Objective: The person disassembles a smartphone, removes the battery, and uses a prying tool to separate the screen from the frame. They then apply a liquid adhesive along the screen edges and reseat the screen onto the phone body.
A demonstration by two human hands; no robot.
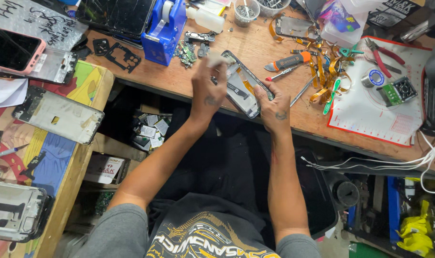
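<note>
An opened phone frame [240, 86] with its inner parts showing lies tilted at the front edge of the wooden workbench [179, 81]. My right hand [274, 106] grips the frame's lower right side. My left hand [208, 88] pinches a small white wad [216, 59] and presses it against the frame's upper left part. Both forearms reach up from my lap.
An orange-handled screwdriver [288, 61], tweezers and orange flex strips lie right of the frame. A white mat [385, 119] holds solder wire and a small green part. A blue tape dispenser [164, 31] stands at the back left. Several phone frames rest on the left side table [59, 153].
</note>
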